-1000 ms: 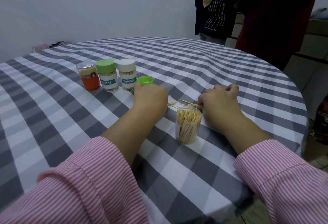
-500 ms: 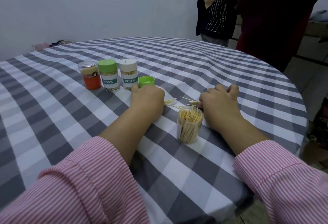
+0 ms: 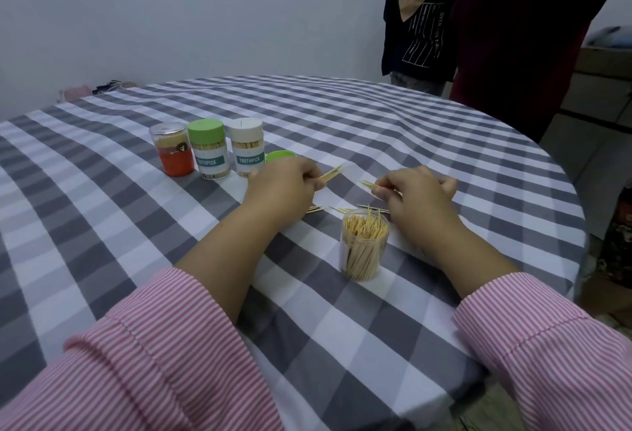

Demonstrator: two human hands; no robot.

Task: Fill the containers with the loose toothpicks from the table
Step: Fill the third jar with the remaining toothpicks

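An open clear container (image 3: 364,246), nearly full of upright toothpicks, stands on the checked tablecloth (image 3: 342,116) in front of me. A few loose toothpicks (image 3: 337,209) lie on the cloth just beyond it. My left hand (image 3: 284,188) is raised a little and pinches a small bunch of toothpicks that points right. My right hand (image 3: 415,196) is also lifted and pinches another small bunch that points left. Both bunches hang above the cloth, behind the open container.
Three closed containers stand at the back left: an orange one (image 3: 172,150), a green-lidded one (image 3: 208,148) and a white-lidded one (image 3: 248,147). A loose green lid (image 3: 280,156) lies beside them. Two people (image 3: 496,20) stand beyond the table's far right edge.
Both hands have lifted off the cloth, each with a pinch of toothpicks taken from the pile behind the open container. Fewer loose toothpicks lie on the table.
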